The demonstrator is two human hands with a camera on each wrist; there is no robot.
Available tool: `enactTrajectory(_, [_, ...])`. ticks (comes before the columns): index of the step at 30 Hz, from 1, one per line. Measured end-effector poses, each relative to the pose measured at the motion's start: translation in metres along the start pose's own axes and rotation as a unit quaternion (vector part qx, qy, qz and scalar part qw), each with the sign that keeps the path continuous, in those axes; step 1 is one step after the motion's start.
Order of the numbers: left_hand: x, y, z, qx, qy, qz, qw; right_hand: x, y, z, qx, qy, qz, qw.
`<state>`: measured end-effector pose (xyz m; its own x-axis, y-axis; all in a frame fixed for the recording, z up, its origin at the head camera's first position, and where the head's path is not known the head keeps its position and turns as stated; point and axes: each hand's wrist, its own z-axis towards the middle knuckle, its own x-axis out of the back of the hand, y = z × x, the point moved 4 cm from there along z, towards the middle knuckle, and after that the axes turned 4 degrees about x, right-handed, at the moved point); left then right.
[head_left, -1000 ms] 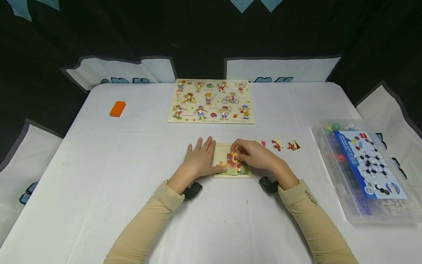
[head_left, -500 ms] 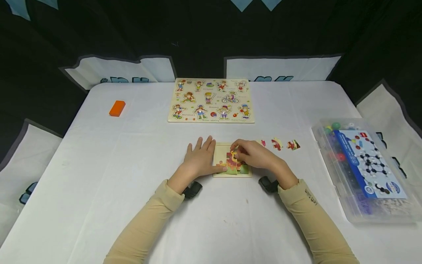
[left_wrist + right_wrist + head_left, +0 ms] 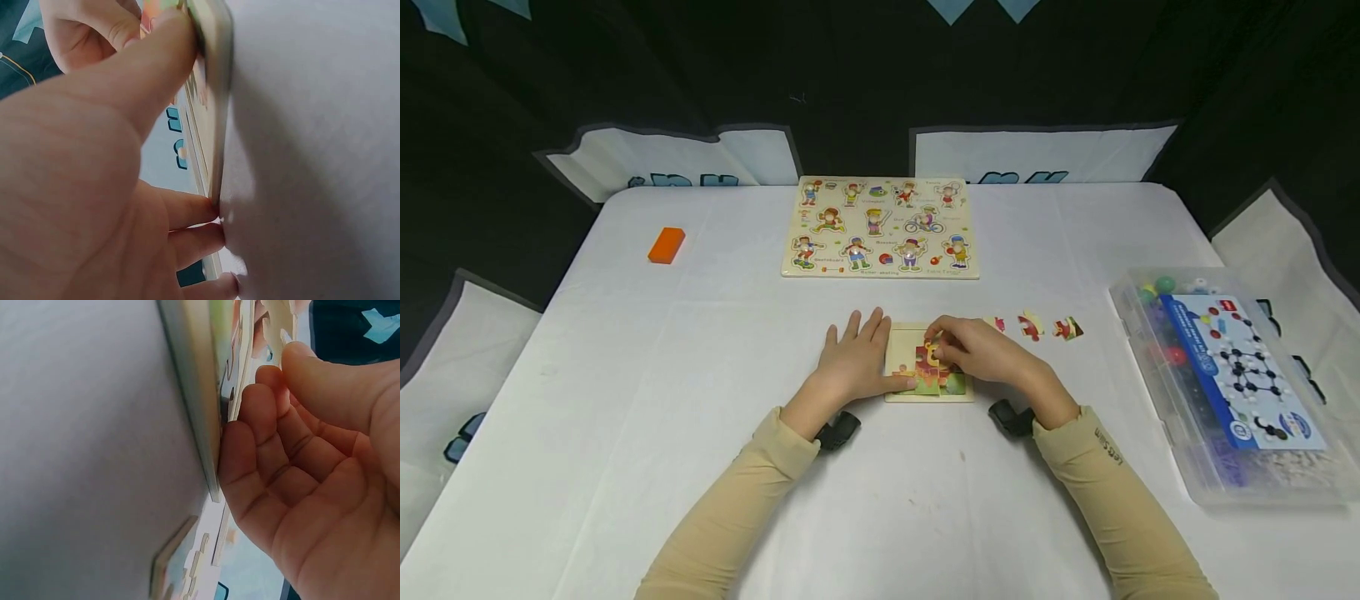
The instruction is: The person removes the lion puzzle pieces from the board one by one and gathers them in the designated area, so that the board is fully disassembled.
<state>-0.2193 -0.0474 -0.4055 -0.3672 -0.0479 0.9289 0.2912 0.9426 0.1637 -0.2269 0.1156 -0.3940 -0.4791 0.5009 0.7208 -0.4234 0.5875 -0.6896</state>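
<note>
A small wooden jigsaw tray (image 3: pixel 902 340) lies flat on the table between both hands, with several picture pieces set in its lower part. My left hand (image 3: pixel 854 360) has straight, spread fingers at the tray's left side. Its thumb (image 3: pixel 164 56) lies across the lower edge onto the picture. Over the tray, my right hand (image 3: pixel 981 348) pinches a jigsaw puzzle piece (image 3: pixel 275 325) between thumb and fingertips. That piece shows a yellow shape in the head view and is partly covered by the fingers. The other right fingers curl close beside the tray's right side.
Loose jigsaw pieces (image 3: pixel 1030 326) lie in a row right of the tray. Behind stands a large peg puzzle board (image 3: pixel 880 229) with sports figures. An orange block (image 3: pixel 667 246) is at far left. A clear plastic box (image 3: pixel 1157 392) with a blue booklet (image 3: pixel 1247 375) occupies the right side.
Both hands stay almost in place. The right fingers keep hold of the piece over the tray, and the piece appears slightly turned. The head view has shifted very slightly.
</note>
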Motion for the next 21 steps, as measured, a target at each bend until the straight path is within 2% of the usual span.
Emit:
enactTrajectory(8, [0.0, 0.0, 0.0, 0.0, 0.0, -0.002, 1.0, 0.002, 0.0, -0.001, -0.006, 0.001, 0.002, 1.0])
enactTrajectory(15, [0.0, 0.0, 0.0, 0.001, 0.0, -0.002, 1.0, 0.004, 0.001, -0.004, 0.025, 0.009, 0.016, 0.9995])
enactTrajectory(18, [0.0, 0.0, 0.0, 0.002, -0.002, -0.001, 1.0, 0.007, 0.003, -0.006, 0.022, 0.007, 0.024, 0.9995])
enactTrajectory(21, [-0.001, 0.0, -0.001, 0.005, -0.003, -0.001, 1.0, 0.014, 0.004, -0.01, 0.001, 0.004, 0.042, 0.9991])
